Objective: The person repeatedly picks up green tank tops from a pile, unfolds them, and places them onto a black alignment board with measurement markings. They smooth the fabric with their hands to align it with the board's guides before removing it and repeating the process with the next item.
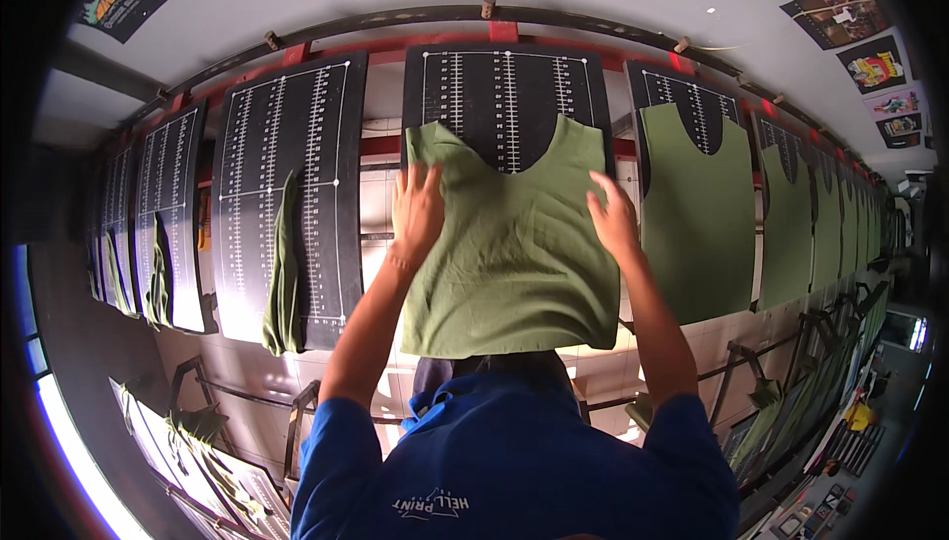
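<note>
A green shirt panel (514, 263) with a scooped neckline lies over the black printing board (474, 95) in front of me. Wrinkles run across its middle and lower part, and its upper left corner looks slightly folded. My left hand (417, 212) is at the panel's left edge, fingers stretched out and a little blurred. At the right edge is my right hand (615, 216), its fingers apart and holding nothing. Whether the fingertips press on the cloth is hard to tell. White ruler-like scales mark the board above the neckline.
To the right, a neighbouring board (662, 85) carries a smooth green panel (697, 224), with more covered boards beyond. On the left board (247, 145) a narrow bunched green cloth (284, 283) lies lengthwise. A dark rail (395, 18) runs behind the boards. Metal frames (297, 412) stand behind me.
</note>
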Tool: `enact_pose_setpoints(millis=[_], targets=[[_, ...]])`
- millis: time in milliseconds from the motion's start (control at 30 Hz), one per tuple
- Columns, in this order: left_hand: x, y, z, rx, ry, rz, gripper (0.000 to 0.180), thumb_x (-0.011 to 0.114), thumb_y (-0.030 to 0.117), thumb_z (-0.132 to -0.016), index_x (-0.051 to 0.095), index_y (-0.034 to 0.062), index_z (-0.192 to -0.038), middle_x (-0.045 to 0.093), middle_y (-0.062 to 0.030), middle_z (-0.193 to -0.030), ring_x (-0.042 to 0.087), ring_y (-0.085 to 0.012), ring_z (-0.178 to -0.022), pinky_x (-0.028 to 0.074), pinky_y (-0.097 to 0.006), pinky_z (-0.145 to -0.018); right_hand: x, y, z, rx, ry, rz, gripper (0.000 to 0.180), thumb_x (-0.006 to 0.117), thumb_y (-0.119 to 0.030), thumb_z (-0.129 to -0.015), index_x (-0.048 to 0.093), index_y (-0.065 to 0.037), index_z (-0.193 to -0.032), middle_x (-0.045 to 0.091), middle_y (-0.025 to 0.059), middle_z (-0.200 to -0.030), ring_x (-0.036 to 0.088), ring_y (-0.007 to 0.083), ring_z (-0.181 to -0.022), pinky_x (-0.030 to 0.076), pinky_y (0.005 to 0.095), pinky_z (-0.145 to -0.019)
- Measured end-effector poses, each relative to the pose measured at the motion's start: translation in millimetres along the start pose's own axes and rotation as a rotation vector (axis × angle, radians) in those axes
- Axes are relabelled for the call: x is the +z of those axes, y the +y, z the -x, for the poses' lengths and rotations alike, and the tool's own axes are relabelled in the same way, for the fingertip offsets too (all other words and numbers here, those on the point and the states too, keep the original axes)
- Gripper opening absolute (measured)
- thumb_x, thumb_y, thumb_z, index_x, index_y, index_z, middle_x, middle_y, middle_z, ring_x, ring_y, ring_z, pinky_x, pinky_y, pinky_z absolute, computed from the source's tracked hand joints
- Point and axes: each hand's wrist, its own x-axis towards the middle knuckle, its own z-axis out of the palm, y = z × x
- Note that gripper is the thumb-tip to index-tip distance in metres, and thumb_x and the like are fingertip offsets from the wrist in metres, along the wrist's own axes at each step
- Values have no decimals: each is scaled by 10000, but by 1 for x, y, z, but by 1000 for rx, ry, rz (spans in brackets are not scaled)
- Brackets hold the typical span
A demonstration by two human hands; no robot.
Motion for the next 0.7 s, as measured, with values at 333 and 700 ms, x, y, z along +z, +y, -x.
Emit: enact_pose_setpoints(millis=[333, 700], targets=[[38, -26, -108, 191, -23, 29, 357, 552, 18, -840, 687, 154, -1142, 591, -55, -1162, 541, -283, -1097, 455, -406, -934, 21, 38, -126, -261, 39, 399, 258, 700, -141, -872, 683, -89, -1124, 696, 82, -1009, 634, 297, -921, 511, 433, -813], [22, -26, -122, 110, -102, 319, 107, 655, 76, -899, 660, 64, -1005, 667, -118, -961, 633, -320, -942, 497, -408, -853, 2, 46, -116, -206, 112, -173, 103, 688, -115, -935, 647, -23, -954, 666, 77, -822, 643, 200, -761, 493, 328, -691]])
